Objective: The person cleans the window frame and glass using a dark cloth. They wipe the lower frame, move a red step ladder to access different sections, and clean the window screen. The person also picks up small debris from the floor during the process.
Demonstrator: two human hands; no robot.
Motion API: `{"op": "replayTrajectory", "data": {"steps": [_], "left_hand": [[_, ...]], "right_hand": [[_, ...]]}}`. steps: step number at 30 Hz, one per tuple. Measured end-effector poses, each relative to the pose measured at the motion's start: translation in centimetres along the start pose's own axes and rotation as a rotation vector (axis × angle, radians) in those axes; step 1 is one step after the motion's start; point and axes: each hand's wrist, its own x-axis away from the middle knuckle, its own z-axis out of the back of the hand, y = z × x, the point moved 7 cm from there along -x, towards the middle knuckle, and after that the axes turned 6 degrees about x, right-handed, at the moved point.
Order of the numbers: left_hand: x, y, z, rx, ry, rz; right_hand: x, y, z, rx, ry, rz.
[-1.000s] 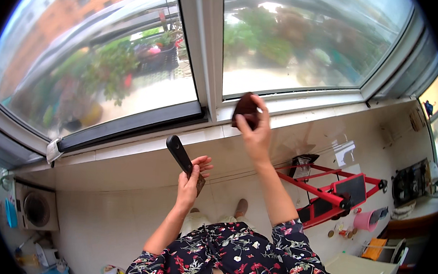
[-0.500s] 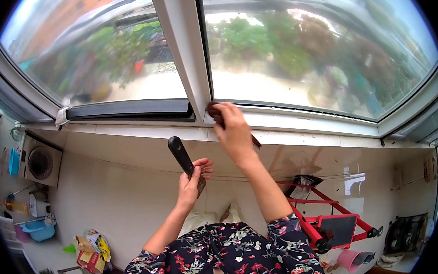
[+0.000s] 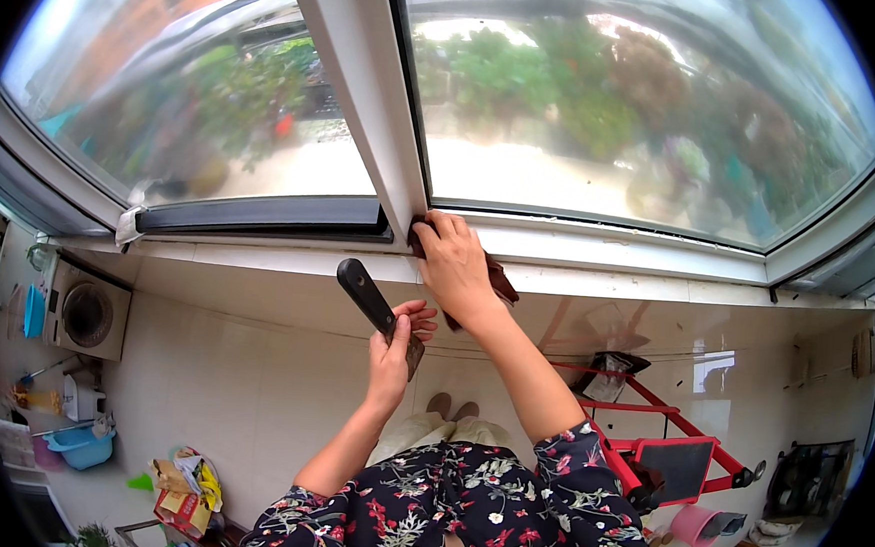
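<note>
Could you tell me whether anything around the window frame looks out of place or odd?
A crumpled white rag or paper is wedged at the left end of the dark window rail, hanging loose over the sill. Nothing else stands out.

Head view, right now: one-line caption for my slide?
Right hand presses a dark brown cloth against the white window frame base while the left hand holds a black-handled tool.

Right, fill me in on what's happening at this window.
A person stands at a window. The right hand presses a dark brown cloth against the bottom of the white window frame, by the sill. The left hand holds a black-handled tool up just below, clear of the frame. A red rack stands on the floor.
</note>
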Motion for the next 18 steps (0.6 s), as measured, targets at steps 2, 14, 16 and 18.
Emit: {"op": "replayTrajectory", "data": {"steps": [2,14,16,18], "left_hand": [[-0.3,0.4,0.3,0.011,0.025,-0.02],[-2.0,0.4,-1.3,-0.026,-0.065,-0.053],[-2.0,0.0,-1.5,0.001,-0.079,-0.042],[-1.9,-0.3,-1.5,0.01,-0.084,-0.033]], "right_hand": [[0.0,1.6,0.2,0.047,-0.231,-0.147],[2.5,1.5,0.7,0.086,-0.037,0.145],[2.9,4.6,2.8,0.136,0.044,0.001],[3.6,7.7,5.7,0.196,0.117,-0.107]]}}
